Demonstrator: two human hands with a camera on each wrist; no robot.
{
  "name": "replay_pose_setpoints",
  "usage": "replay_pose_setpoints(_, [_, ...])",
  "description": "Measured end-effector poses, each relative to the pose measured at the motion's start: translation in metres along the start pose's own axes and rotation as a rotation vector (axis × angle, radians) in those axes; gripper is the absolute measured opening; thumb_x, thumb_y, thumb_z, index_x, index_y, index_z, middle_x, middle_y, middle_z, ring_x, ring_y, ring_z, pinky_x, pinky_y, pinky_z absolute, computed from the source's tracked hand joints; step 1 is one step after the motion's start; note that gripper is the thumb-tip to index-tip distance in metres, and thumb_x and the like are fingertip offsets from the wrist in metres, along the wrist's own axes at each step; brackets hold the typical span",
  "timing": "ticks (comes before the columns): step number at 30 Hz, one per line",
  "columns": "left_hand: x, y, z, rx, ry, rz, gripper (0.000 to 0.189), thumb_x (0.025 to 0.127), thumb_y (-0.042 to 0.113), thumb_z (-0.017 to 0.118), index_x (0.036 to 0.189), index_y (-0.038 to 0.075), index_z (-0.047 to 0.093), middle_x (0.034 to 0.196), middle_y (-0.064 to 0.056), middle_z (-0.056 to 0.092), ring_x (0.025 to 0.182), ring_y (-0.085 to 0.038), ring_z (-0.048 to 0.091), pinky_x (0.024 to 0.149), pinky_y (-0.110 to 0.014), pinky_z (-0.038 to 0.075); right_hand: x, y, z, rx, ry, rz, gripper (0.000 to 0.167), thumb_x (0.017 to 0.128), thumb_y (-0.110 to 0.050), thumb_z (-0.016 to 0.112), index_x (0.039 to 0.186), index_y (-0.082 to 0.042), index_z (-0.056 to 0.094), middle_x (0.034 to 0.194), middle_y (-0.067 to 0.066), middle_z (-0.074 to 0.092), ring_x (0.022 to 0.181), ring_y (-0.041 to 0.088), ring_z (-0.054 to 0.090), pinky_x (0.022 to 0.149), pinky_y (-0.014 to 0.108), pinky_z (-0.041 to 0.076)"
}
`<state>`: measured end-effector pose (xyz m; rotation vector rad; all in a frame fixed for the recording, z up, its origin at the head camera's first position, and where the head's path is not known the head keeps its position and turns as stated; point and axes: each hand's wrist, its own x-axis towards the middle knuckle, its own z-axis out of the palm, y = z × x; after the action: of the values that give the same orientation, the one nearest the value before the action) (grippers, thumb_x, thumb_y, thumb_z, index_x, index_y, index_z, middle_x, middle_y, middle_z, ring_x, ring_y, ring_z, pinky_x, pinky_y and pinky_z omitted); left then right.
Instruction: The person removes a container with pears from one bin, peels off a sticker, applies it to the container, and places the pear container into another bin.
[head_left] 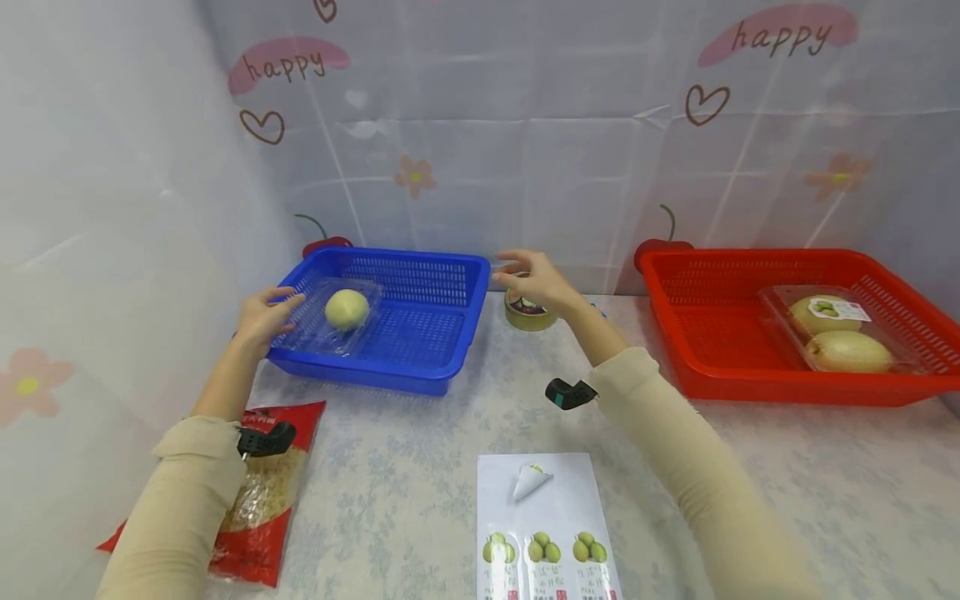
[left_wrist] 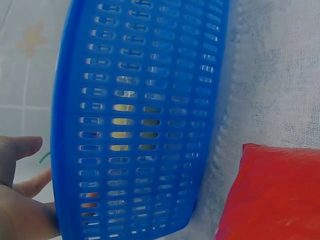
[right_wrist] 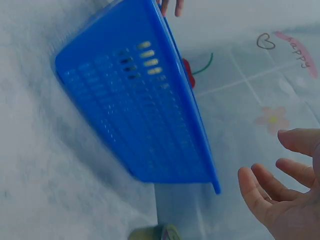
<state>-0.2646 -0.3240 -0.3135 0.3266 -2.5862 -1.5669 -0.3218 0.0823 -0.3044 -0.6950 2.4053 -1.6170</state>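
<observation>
A blue plastic basket (head_left: 420, 333) stands at the back left. Inside its left half lies a clear plastic box (head_left: 318, 335) with a pale yellow melon (head_left: 347, 310). My left hand (head_left: 264, 318) is at the basket's left rim, fingers apart and relaxed; in the left wrist view part of that hand (left_wrist: 27, 200) is hidden behind the rim. Just off the back right corner hovers my right hand (head_left: 538, 282), its fingers loosely bent. Apart from the basket, the right hand (right_wrist: 290, 200) holds nothing in the right wrist view.
A red basket (head_left: 712, 333) at the right holds a clear box with two melons (head_left: 847, 350). Below the right hand stands a round tin (head_left: 528, 319). A label sheet (head_left: 536, 517) with a curled sticker (head_left: 528, 483) lies in front; a red food bag (head_left: 262, 500) lies by the left forearm.
</observation>
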Motion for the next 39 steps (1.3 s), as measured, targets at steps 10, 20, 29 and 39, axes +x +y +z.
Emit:
replay_pose_setpoints(10, [0.008, 0.009, 0.0, 0.381, -0.088, -0.002, 0.074, 0.091, 0.029, 0.059, 0.14, -0.015, 0.024, 0.144, -0.038, 0.02, 0.133, -0.052, 0.018, 0.108, -0.058, 0.022, 0.016, -0.003, 0.032, 0.222, 0.023, -0.005, 0.054, 0.093, -0.007, 0.056, 0.142, 0.001, 0.036, 0.129, 0.026, 0.05, 0.113, 0.037, 0.055, 0.091, 0.039, 0.05])
replay_pose_setpoints(20, [0.013, 0.012, 0.014, 0.473, -0.154, -0.046, 0.087, 0.085, 0.021, 0.065, 0.141, -0.018, 0.011, 0.144, -0.04, 0.014, 0.133, -0.054, 0.015, 0.108, -0.06, 0.02, 0.03, -0.006, 0.059, 0.33, -0.042, 0.053, 0.059, 0.093, -0.007, 0.058, 0.145, -0.002, 0.031, 0.134, 0.025, 0.044, 0.118, 0.036, 0.052, 0.095, 0.039, 0.047])
replay_pose_setpoints(29, [0.011, 0.013, 0.031, 0.439, -0.164, -0.017, 0.095, 0.079, 0.018, 0.073, 0.142, -0.017, 0.011, 0.144, -0.04, 0.017, 0.132, -0.054, 0.018, 0.106, -0.06, 0.024, 0.035, -0.009, 0.077, 0.296, -0.088, 0.092, 0.062, 0.093, -0.01, 0.058, 0.147, -0.004, 0.028, 0.139, 0.023, 0.042, 0.118, 0.034, 0.053, 0.095, 0.042, 0.047])
replay_pose_setpoints(39, [0.002, 0.024, 0.058, 0.52, -0.244, 0.102, 0.095, 0.077, 0.024, 0.076, 0.141, -0.015, 0.017, 0.144, -0.038, 0.021, 0.132, -0.053, 0.021, 0.104, -0.062, 0.027, 0.04, -0.014, 0.087, 0.209, -0.079, 0.137, 0.067, 0.092, -0.014, 0.061, 0.148, -0.004, 0.025, 0.145, 0.025, 0.033, 0.123, 0.036, 0.048, 0.094, 0.043, 0.047])
